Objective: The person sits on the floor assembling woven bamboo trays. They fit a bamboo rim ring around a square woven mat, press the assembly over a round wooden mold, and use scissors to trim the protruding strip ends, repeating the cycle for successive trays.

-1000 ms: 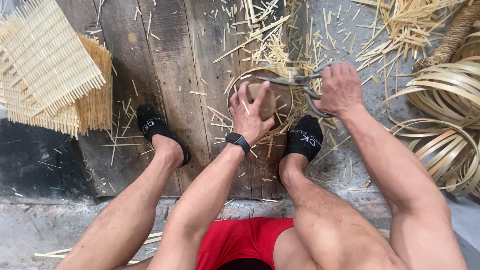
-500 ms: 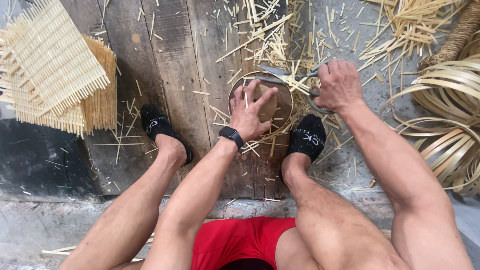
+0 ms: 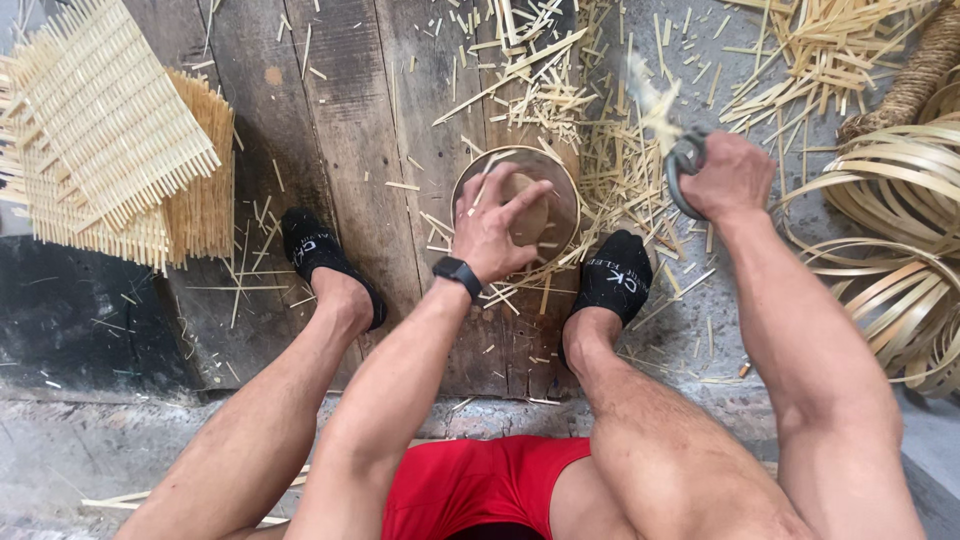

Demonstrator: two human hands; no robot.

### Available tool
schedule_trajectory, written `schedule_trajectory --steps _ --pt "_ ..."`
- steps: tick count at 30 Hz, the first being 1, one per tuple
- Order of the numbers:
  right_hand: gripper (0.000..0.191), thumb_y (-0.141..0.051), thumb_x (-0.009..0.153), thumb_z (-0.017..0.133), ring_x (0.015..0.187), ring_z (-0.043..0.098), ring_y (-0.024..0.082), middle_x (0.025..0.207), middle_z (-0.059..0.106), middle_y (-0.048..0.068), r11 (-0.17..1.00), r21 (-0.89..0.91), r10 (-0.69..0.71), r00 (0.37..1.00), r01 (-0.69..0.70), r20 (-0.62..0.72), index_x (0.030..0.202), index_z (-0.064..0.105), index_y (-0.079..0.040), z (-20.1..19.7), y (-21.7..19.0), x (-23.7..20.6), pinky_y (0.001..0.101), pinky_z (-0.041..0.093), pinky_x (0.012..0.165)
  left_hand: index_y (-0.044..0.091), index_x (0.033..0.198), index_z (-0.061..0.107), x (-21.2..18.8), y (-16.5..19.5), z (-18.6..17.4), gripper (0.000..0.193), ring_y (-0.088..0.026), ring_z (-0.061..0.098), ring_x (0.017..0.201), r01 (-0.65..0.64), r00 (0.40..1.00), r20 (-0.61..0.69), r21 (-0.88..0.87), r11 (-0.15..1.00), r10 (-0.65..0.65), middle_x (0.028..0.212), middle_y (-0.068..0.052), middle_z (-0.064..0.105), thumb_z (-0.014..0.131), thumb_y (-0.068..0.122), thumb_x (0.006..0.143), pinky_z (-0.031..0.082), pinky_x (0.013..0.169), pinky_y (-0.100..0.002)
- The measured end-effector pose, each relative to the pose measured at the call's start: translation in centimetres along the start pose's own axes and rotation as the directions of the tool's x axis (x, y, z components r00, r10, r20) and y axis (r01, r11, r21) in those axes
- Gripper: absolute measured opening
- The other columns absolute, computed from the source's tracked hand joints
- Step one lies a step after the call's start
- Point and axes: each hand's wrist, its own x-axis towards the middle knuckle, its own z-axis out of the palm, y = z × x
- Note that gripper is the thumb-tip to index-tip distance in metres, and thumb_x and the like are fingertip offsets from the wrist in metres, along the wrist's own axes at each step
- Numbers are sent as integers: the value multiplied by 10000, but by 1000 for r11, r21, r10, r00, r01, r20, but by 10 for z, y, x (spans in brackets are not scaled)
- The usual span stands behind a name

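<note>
Well along, judging by offcuts strewn at twelve o'clock: left hand (image 3: pixel 497 228) pressed open-fingered on round trimmed bamboo mat (image 3: pixel 520 205) between the feet, right hand (image 3: pixel 733 176) fisted around grey metal shears (image 3: pixel 684 165) at two o'clock.

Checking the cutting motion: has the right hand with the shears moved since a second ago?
Yes. The right hand with the shears has drawn right, away from the round wooden block.

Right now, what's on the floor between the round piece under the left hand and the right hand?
Head view: loose bamboo offcuts litter the planks between the round piece under the left hand and the right hand, which grips metal shears.
</note>
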Motion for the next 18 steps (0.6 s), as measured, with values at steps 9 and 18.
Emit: schedule_trajectory --steps 9,18 --pt "508 -245 906 833 1188 561 323 1231 584 191 995 71 -42 945 68 -324 1285 604 5 4 -33 -36 434 470 1047 120 1436 615 19 -61 44 628 -344 595 1202 239 909 -273 -280 930 -316 1294 -141 599 584 584 1014 493 1033 -510" --pt "177 -159 848 828 695 653 117 806 757 69 611 782 -71 974 -127 214 949 777 -23 16 -114 -40 279 526 630 226 970 832 74 -59 56 359 -285 647 1037 525 810 15 -465 713 -586 1018 -83 698 777 536 798 486 1002 -454"
